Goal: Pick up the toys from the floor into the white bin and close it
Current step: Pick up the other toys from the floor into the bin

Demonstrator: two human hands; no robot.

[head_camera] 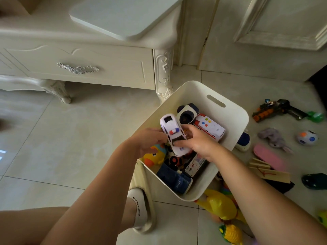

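Note:
The white bin (228, 110) stands open on the tiled floor and holds several toys, among them a panda toy (187, 113), a white and red bus (210, 126), a yellow duck (155, 156) and a blue truck (175, 181). Both hands hold a white police car (174, 133) over the bin. My left hand (146, 140) grips its left side. My right hand (196, 142) pinches its right side with thumb and fingers. The bin's white lid (123, 16) lies on top of the cabinet.
Toys lie on the floor right of the bin: a toy gun (277, 108), a grey plush (272, 137), a spotted ball (307, 137), a pink board (269, 156), wooden blocks (269, 172) and a yellow rubber chicken (219, 206). A cream cabinet (88, 64) stands behind.

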